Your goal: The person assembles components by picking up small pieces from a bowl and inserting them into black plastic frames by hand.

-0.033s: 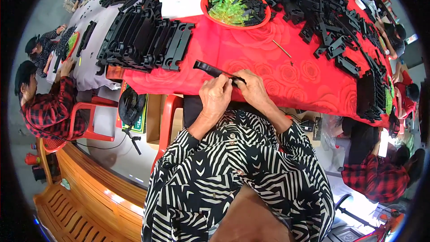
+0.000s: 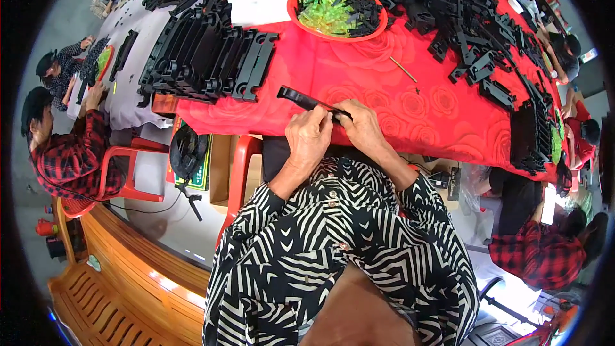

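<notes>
A long black plastic part (image 2: 296, 96) is held at the table's near edge, its far end pointing up and to the left. My left hand (image 2: 309, 134) has its fingers closed on the part near its middle. At the part's right end, the fingers of my right hand (image 2: 362, 127) are pinched on it. The fingertips nearly meet, and whatever small piece may lie between them is hidden. Beyond my hands, an orange-red bowl (image 2: 385, 20) contains translucent yellow-green pieces (image 2: 327, 9) and small black pieces (image 2: 366, 18).
Similar black parts stand in a row (image 2: 198, 64) at the left. A loose heap of black parts (image 2: 467, 45) covers the far right. A thin brass-coloured rod (image 2: 403, 70) and a white sheet (image 2: 258, 5) lie on the red tablecloth (image 2: 448, 122). People (image 2: 70, 147) sit nearby.
</notes>
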The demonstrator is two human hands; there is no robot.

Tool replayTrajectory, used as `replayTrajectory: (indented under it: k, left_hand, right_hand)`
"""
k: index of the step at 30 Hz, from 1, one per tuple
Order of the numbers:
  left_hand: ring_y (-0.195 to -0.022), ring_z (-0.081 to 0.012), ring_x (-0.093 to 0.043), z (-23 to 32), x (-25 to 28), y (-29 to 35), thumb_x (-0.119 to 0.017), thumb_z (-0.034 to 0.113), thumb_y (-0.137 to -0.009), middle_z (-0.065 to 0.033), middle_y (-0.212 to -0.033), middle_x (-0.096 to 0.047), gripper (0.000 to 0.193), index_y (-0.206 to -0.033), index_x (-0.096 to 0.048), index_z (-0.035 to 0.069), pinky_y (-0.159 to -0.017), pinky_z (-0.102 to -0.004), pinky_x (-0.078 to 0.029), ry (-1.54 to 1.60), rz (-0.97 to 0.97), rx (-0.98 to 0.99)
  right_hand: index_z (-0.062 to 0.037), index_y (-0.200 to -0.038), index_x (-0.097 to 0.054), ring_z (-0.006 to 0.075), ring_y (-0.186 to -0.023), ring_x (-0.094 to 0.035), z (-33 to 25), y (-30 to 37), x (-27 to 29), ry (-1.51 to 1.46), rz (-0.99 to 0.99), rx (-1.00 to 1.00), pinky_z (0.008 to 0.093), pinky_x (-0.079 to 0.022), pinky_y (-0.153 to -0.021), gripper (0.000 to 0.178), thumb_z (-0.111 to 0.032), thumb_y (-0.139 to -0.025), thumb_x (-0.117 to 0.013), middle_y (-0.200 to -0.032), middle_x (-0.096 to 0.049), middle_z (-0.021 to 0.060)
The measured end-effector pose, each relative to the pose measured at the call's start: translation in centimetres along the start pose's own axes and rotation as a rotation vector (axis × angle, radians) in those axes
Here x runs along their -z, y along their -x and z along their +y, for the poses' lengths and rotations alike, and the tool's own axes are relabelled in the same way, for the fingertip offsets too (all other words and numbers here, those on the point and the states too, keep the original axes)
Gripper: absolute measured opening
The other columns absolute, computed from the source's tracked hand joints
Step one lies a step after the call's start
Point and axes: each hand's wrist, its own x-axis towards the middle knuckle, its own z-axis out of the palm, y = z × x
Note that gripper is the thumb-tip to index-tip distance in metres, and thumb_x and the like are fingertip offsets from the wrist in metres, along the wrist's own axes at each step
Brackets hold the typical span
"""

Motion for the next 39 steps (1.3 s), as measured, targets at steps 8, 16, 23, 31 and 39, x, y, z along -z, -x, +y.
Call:
replayTrajectory:
  k: [8,16,23,31,39]
  left_hand:
    - [-0.053,-0.0229,-0.049,1.0,-0.2,-0.3,-0.061,0.002,-0.064,-0.0060,-0.055,-0.044,0.016,-0.063,-0.045,0.006,-0.049,-0.0343,-0.035,-0.111,-0.011,-0.294]
    - [-0.050,-0.0207,-0.046,1.5,-0.5,0.0,-0.062,0.002,-0.065,-0.0055,-0.054,-0.042,0.014,-0.065,-0.049,0.005,-0.049,-0.0331,-0.035,-0.230,0.020,-0.468]
    - [-0.049,-0.0235,-0.050,0.2,-0.4,-0.5,-0.065,0.007,-0.072,-0.0086,-0.055,-0.051,0.013,-0.070,-0.052,0.005,-0.050,-0.0346,-0.038,0.076,0.108,0.016]
    - [-0.054,-0.0221,-0.053,0.4,-0.4,-0.6,-0.065,0.007,-0.071,-0.0064,-0.058,-0.054,0.015,-0.078,-0.052,0.004,-0.055,-0.0347,-0.041,0.319,0.036,0.524]
    - [-0.067,-0.0256,-0.051,-1.1,-1.7,-0.8,-0.071,0.012,-0.062,-0.0113,-0.074,-0.053,0.040,-0.090,-0.043,0.001,-0.069,-0.0366,-0.040,0.096,0.207,0.527]
  right_hand:
    - [0.0038,-0.093,-0.056,0.0351,-0.078,-0.054,0.6,0.2,0.1,0.014,0.073,0.100,0.0388,-0.045,-0.067,0.021,0.003,-0.073,-0.051,-0.080,-0.055,0.0190]
    - [0.0037,-0.096,-0.056,0.0329,-0.076,-0.055,0.8,0.5,-0.1,-0.019,0.151,0.123,0.0369,-0.045,-0.067,0.025,0.006,-0.072,-0.052,-0.079,-0.054,0.0178]
    - [0.0045,-0.094,-0.057,0.0319,-0.076,-0.056,-0.2,0.4,0.0,0.007,0.208,0.135,0.0352,-0.046,-0.067,0.023,0.006,-0.072,-0.054,-0.081,-0.056,0.0183]
    - [0.0041,-0.093,-0.057,0.0326,-0.077,-0.056,-0.5,0.4,-0.7,-0.011,0.241,0.040,0.0355,-0.046,-0.067,0.023,0.005,-0.070,-0.058,-0.083,-0.057,0.0185]
    - [0.0017,-0.089,-0.058,0.0329,-0.079,-0.057,0.4,0.2,-1.3,0.057,0.262,-0.007,0.0368,-0.046,-0.068,0.021,0.001,-0.069,-0.060,-0.083,-0.058,0.0176]
